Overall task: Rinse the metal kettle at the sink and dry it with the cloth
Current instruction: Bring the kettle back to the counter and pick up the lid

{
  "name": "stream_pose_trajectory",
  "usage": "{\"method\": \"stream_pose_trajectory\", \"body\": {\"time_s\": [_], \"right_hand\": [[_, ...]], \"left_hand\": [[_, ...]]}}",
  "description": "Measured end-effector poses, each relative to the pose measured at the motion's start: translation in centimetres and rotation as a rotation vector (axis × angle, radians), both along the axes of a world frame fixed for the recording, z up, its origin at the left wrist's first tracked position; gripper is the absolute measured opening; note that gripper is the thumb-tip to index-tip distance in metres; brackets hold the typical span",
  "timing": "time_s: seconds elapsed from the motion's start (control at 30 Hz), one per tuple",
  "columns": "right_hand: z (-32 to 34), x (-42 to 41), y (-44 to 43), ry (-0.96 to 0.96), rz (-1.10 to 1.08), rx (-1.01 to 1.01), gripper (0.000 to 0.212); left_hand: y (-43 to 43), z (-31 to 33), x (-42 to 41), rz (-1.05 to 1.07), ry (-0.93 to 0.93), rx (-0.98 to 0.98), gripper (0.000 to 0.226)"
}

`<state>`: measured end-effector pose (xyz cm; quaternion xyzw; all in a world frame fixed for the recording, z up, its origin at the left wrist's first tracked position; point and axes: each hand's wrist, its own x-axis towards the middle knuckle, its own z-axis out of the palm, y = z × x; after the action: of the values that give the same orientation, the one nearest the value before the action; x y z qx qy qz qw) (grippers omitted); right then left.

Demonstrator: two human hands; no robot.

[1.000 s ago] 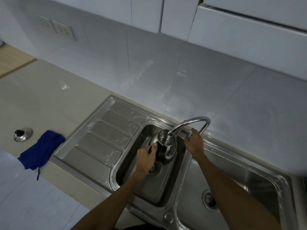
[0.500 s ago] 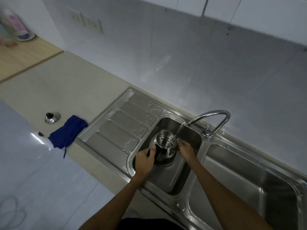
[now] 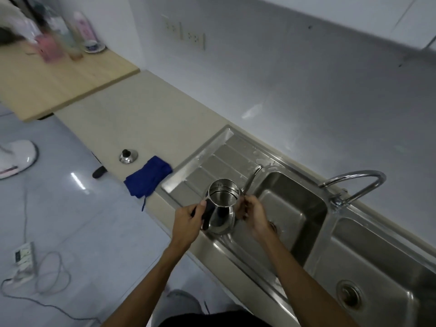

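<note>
The metal kettle (image 3: 220,210) is held upright and lidless between both hands, above the front edge of the sink where the ribbed draining board (image 3: 207,166) meets the left basin (image 3: 287,208); its open mouth faces the camera and its long thin spout (image 3: 251,179) slants up and away to the right; the left hand (image 3: 188,220) is closed round the dark handle on the kettle's left side, thumb up near the rim; the right hand (image 3: 253,214) grips the kettle's right side at the base of the spout, fingers curled against the metal; there is one kettle, and one lid (image 3: 128,156), a small steel disc with a black knob, lying well apart on the beige surface (image 3: 132,114) to the left; one blue cloth (image 3: 147,177) lies crumpled just beside the lid, between it and the draining board, its near end hanging slightly over the surface's front edge; the sink has two basins, the right basin (image 3: 377,267) showing its drain; one curved tap (image 3: 354,182) rises behind the divider between them, with no stream visible from it; water drops lie on the draining board's far corner; one wooden board (image 3: 59,81) adjoins the surface at far left, carrying several blurred bottles and a small dish.
</note>
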<state>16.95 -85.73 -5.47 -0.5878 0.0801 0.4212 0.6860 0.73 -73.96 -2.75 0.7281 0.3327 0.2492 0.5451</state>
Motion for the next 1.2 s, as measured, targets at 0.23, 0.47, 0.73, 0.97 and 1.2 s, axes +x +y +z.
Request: {"method": "stream_pose_trajectory", "body": {"time_s": [0.23, 0.47, 0.73, 0.97, 1.2], "right_hand": [[2.7, -6.5, 8.2, -0.070, -0.133, -0.022, 0.022], [4.5, -10.7, 18.1, -0.098, -0.253, -0.006, 0.034], [4.5, -11.4, 29.1, -0.182, -0.262, -0.053, 0.028], [3.4, -9.9, 39.6, -0.191, -0.269, -0.082, 0.028], [1.9, -7.5, 49.9, -0.157, -0.294, -0.081, 0.026]], "left_hand": [[10.4, 1.9, -4.4, -0.149, -0.010, -0.003, 0.055], [21.7, 4.1, -7.0, -0.295, -0.056, 0.044, 0.057], [33.6, 5.3, -6.7, -0.355, 0.004, 0.050, 0.055], [44.9, 3.6, -5.0, -0.428, 0.022, 0.096, 0.071], [56.8, 2.6, -2.3, -0.520, 0.141, 0.175, 0.071]]}}
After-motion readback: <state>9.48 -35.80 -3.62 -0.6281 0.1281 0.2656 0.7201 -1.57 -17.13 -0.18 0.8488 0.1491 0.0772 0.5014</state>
